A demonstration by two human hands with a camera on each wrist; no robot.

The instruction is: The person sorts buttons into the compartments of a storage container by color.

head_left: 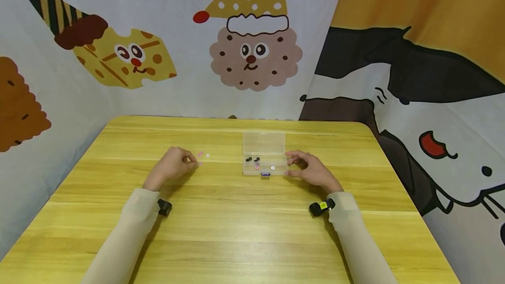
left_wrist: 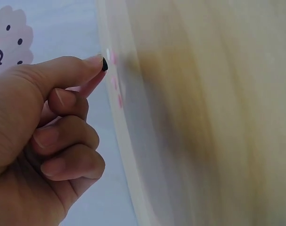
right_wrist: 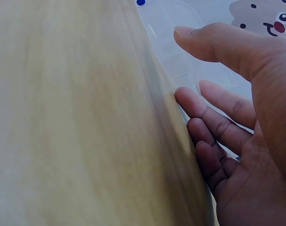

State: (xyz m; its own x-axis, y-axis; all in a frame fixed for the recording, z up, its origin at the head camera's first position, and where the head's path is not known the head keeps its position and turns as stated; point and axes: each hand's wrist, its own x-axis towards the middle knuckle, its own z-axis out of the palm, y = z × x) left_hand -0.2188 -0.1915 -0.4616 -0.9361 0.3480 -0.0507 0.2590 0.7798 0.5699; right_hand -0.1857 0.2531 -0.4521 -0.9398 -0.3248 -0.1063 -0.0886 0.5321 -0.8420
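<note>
The work looks only part done to me: black pieces (head_left: 249, 159), a pink piece (head_left: 257, 167) and a white piece (head_left: 273, 168) lie inside the box (head_left: 249, 171), its lid (head_left: 263, 143) open toward 12 o'clock, while a few pink bits (head_left: 200, 154) and a white bit (head_left: 208, 155) lie out on the table (head_left: 236, 231). A black bit (left_wrist: 105, 65), also outside the box, is pinched between thumb and index fingertips of my left hand (head_left: 171, 164), the other fingers curled in. From those fingertips the loose bits lie close by, between 1 and 3 o'clock, and the box sits well apart at 3 o'clock. My right hand (head_left: 311, 170) is wide, thumb apart from fingers, holding nothing that I can see; the box is just beside its fingertips at 9 o'clock, but whether they touch it I cannot tell.
</note>
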